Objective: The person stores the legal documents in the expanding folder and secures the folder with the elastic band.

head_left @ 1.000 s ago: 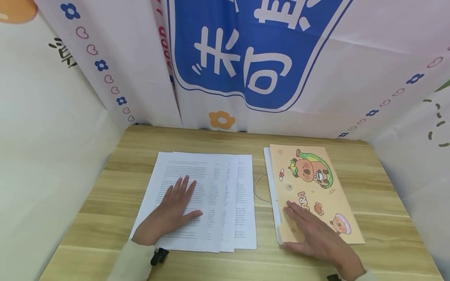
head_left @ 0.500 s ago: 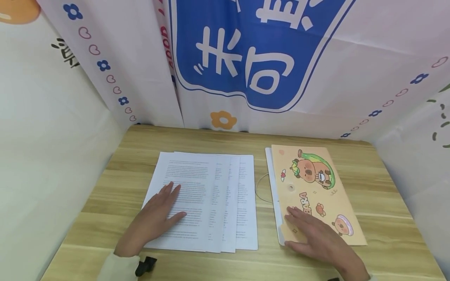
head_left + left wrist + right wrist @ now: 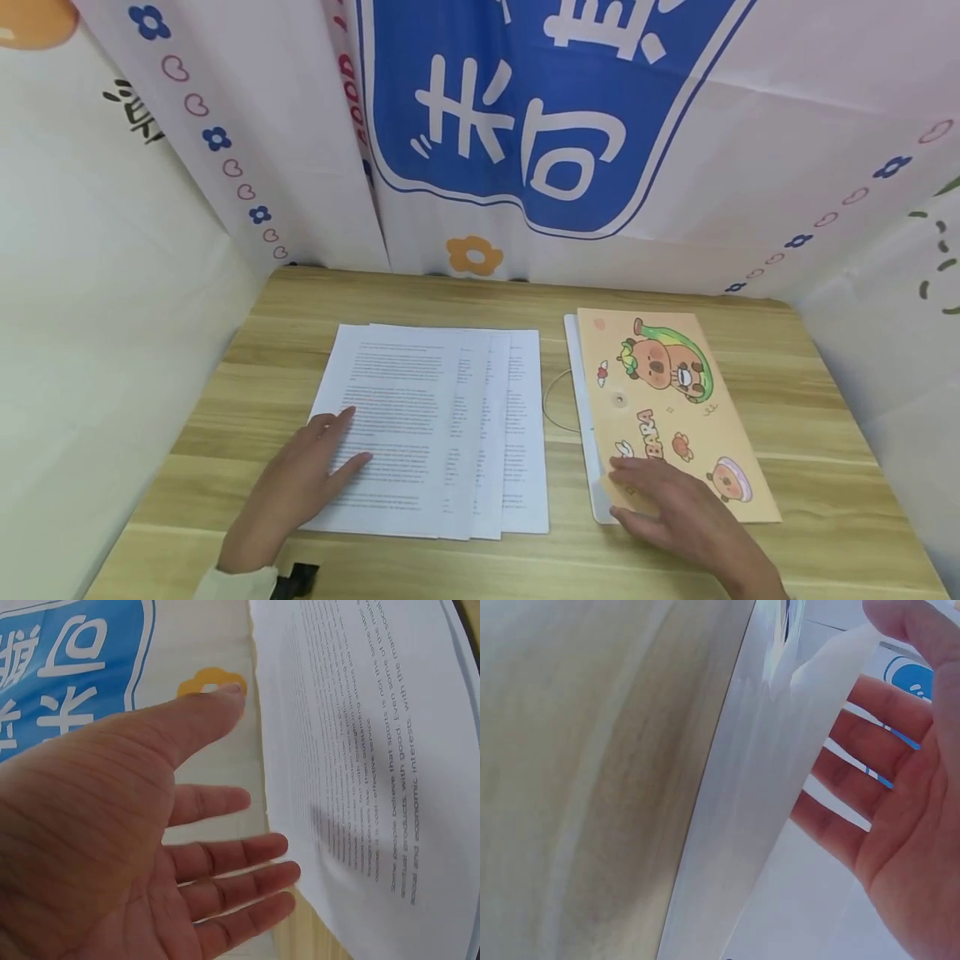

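Note:
My left hand [image 3: 300,475] is over the lower left part of a stack of printed paper sheets [image 3: 405,400], fingers spread and thumb pointing inward. In the left wrist view, the fingers of that hand [image 3: 157,840] are apart near the edge of the printed sheets [image 3: 352,750], gripping nothing. To the right lies a peach cartoon document folder [image 3: 701,437]. My right hand [image 3: 682,508] rests at its lower left corner. The right wrist view shows the thumb at the folder's pale flap [image 3: 742,765], with the other fingers of the hand [image 3: 911,787] extended behind its edge.
A thin cord loop [image 3: 555,404] sticks out from the folder's left side, between it and the papers. The wooden table [image 3: 570,558] is bordered by printed cloth walls [image 3: 675,262] at the back and sides.
My left hand has slid down and left across the papers, off their middle. My right hand has shifted slightly down on the folder, its fingers bending a little more. Papers and folder stay put.

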Motion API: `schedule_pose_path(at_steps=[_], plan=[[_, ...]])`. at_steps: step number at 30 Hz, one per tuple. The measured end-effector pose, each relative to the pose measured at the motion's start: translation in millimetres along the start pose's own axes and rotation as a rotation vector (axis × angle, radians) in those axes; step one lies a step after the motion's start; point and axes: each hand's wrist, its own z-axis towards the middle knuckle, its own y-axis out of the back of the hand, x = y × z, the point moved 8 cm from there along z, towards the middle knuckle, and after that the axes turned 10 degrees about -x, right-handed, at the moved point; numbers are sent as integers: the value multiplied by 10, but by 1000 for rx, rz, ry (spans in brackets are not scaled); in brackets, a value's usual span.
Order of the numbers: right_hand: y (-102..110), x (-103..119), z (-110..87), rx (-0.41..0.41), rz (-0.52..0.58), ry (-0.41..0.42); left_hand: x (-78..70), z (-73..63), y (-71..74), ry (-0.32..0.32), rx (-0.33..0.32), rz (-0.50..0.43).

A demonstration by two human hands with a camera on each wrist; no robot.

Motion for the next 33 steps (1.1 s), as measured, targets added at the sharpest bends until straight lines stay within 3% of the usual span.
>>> schedule_pose_path(at_steps=[8,13,17,24,33], plan=[[73,35,11,-79,10,27,153,-68,15,154,35,101],[122,48,19,-113,24,13,255,-104,43,213,23,170],[148,51,25,-135,33,0,322,-121,28,261,62,183],[259,30,7,-192,48,-50,363,-147,-31,291,102,156],[317,12,-19,-171,63,-184,383,-188,-98,312,104,161]])
